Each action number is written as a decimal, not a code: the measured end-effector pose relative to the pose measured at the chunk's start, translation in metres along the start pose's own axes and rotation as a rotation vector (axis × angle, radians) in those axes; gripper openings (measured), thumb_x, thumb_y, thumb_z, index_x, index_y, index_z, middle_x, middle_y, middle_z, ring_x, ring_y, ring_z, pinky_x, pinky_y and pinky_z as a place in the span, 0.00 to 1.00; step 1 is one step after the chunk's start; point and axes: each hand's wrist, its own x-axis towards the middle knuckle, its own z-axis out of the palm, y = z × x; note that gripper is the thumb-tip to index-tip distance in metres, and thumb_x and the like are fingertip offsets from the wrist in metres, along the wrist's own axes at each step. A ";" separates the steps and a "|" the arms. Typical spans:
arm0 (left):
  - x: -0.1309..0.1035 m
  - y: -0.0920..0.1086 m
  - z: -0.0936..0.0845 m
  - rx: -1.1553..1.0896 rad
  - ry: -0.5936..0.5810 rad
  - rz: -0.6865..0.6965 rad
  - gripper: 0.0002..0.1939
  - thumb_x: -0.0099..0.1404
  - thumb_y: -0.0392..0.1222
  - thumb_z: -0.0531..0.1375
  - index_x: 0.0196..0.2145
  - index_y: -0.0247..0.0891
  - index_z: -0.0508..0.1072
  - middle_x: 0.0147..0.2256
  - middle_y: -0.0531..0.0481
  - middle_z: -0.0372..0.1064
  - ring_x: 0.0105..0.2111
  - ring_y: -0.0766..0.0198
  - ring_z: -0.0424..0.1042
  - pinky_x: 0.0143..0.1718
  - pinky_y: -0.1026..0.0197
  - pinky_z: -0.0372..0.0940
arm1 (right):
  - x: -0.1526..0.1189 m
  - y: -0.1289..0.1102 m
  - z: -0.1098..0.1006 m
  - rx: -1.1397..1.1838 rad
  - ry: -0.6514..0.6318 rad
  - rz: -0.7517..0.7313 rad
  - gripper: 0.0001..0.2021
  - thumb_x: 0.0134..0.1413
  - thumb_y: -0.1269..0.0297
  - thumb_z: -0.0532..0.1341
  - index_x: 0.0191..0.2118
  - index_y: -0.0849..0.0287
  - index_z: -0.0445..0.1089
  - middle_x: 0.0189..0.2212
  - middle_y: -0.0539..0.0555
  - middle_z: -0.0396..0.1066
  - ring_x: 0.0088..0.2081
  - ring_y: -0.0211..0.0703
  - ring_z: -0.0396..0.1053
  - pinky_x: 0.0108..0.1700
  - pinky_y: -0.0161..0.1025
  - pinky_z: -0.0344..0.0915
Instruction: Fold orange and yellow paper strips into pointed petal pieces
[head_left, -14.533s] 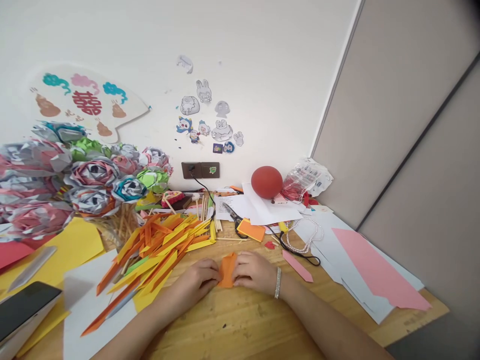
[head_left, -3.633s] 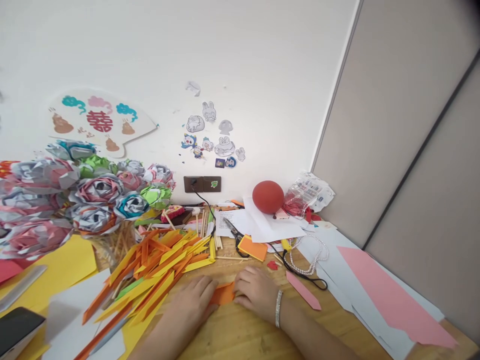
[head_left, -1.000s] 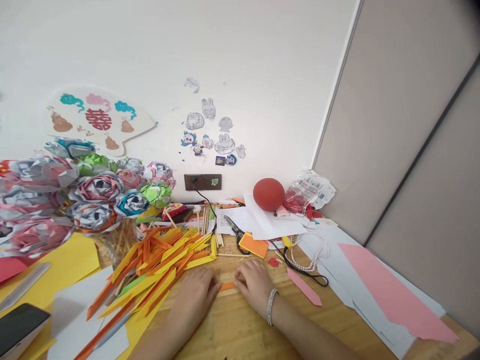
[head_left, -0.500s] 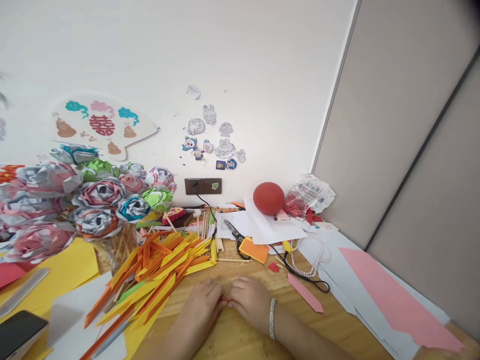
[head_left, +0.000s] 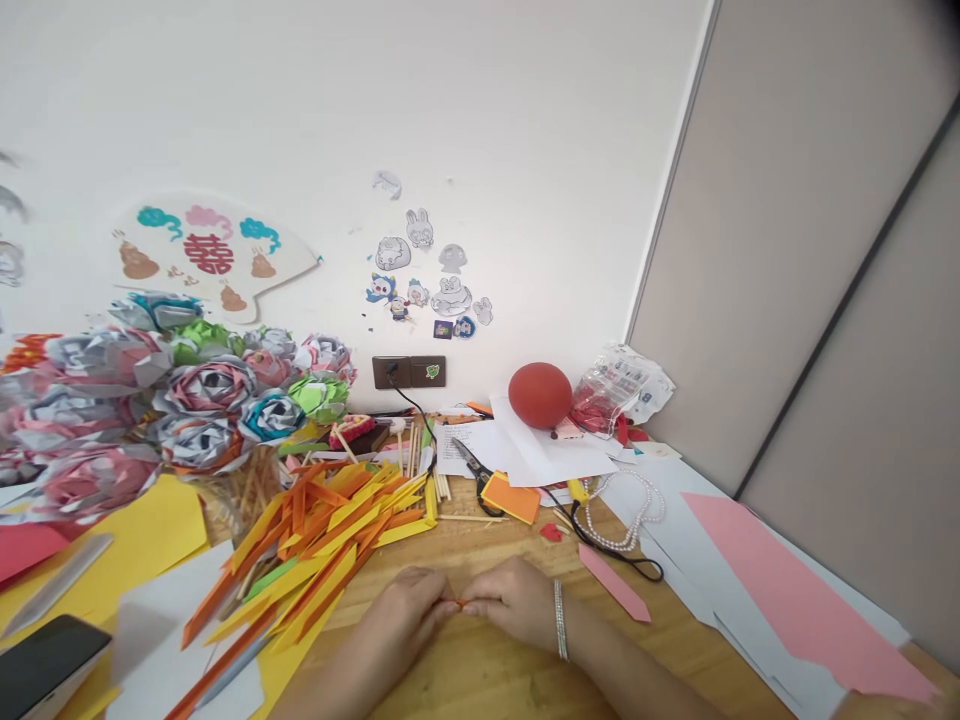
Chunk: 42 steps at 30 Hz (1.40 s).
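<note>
Near the front of the wooden table, my left hand and my right hand meet, fingers curled and thumbs toward each other. Between their fingertips they pinch a small orange paper piece, mostly hidden by the fingers. A beaded bracelet circles my right wrist. Left of my hands lies a pile of folded orange and yellow paper strips. Beyond them, an orange paper stack rests against black scissors. To the right is a pink paper strip.
Paper flowers fill the left back. A phone lies at the front left. A red balloon, pearl strands and a black cord sit at the back right. Large pink paper covers the right side.
My right hand has shifted slightly right, and its knuckles are raised more. More of the orange piece shows between the fingertips. The view has moved slightly.
</note>
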 end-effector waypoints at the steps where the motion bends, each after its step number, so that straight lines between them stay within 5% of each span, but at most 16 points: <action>1: 0.000 0.002 -0.004 -0.003 -0.017 -0.028 0.11 0.65 0.40 0.50 0.26 0.39 0.65 0.28 0.52 0.68 0.30 0.63 0.68 0.33 0.65 0.60 | 0.000 -0.001 -0.001 0.050 -0.001 0.011 0.09 0.59 0.68 0.56 0.38 0.59 0.75 0.24 0.49 0.74 0.25 0.37 0.69 0.32 0.30 0.62; 6: 0.000 0.008 -0.014 -0.024 -0.068 -0.124 0.10 0.64 0.40 0.49 0.26 0.40 0.65 0.27 0.53 0.68 0.30 0.63 0.68 0.32 0.65 0.58 | -0.001 -0.002 -0.004 0.165 0.004 0.048 0.12 0.59 0.70 0.52 0.39 0.59 0.74 0.15 0.46 0.67 0.20 0.37 0.65 0.33 0.31 0.63; 11: 0.001 -0.007 -0.006 0.000 -0.013 -0.228 0.12 0.61 0.45 0.54 0.22 0.40 0.61 0.24 0.54 0.66 0.26 0.63 0.66 0.28 0.65 0.56 | -0.003 0.005 -0.007 0.132 0.036 0.068 0.10 0.56 0.69 0.56 0.38 0.57 0.75 0.28 0.50 0.76 0.28 0.39 0.70 0.35 0.32 0.63; 16: 0.000 -0.023 -0.006 -0.031 0.099 -0.148 0.15 0.65 0.47 0.48 0.25 0.40 0.63 0.26 0.52 0.68 0.28 0.62 0.67 0.30 0.63 0.58 | -0.005 0.013 -0.010 0.152 0.104 0.098 0.10 0.55 0.69 0.56 0.35 0.58 0.76 0.32 0.52 0.76 0.32 0.41 0.71 0.37 0.33 0.63; 23: -0.006 -0.001 -0.005 -0.017 0.035 0.033 0.17 0.66 0.48 0.48 0.29 0.40 0.70 0.29 0.50 0.71 0.31 0.60 0.69 0.34 0.62 0.60 | 0.000 -0.001 0.001 0.267 0.163 0.125 0.10 0.55 0.67 0.56 0.35 0.59 0.75 0.21 0.49 0.70 0.22 0.37 0.65 0.28 0.32 0.60; 31: -0.003 0.003 -0.012 -0.135 -0.003 -0.034 0.23 0.68 0.50 0.42 0.21 0.39 0.65 0.25 0.52 0.68 0.28 0.63 0.68 0.32 0.65 0.60 | -0.004 0.006 -0.005 0.449 0.151 0.146 0.13 0.57 0.59 0.54 0.37 0.60 0.72 0.12 0.43 0.57 0.15 0.34 0.58 0.24 0.32 0.59; 35: -0.001 -0.001 -0.013 -0.168 -0.028 -0.010 0.25 0.68 0.52 0.41 0.20 0.39 0.64 0.23 0.53 0.67 0.26 0.64 0.67 0.31 0.65 0.60 | -0.003 0.010 0.001 0.575 0.089 0.160 0.15 0.57 0.56 0.53 0.40 0.61 0.70 0.14 0.44 0.60 0.15 0.34 0.58 0.22 0.31 0.59; 38: 0.001 -0.016 -0.020 -0.132 0.093 -0.017 0.25 0.68 0.52 0.42 0.22 0.39 0.67 0.24 0.51 0.69 0.27 0.63 0.69 0.31 0.64 0.63 | -0.003 0.015 0.003 0.592 0.096 0.200 0.14 0.57 0.60 0.51 0.42 0.61 0.69 0.16 0.46 0.64 0.17 0.35 0.61 0.21 0.31 0.60; 42: -0.002 -0.047 -0.045 0.190 0.564 -0.115 0.23 0.67 0.51 0.41 0.35 0.38 0.73 0.32 0.44 0.74 0.33 0.55 0.72 0.37 0.56 0.66 | -0.004 0.019 -0.008 0.306 0.282 0.275 0.13 0.56 0.69 0.49 0.40 0.61 0.70 0.17 0.48 0.67 0.21 0.38 0.65 0.27 0.33 0.62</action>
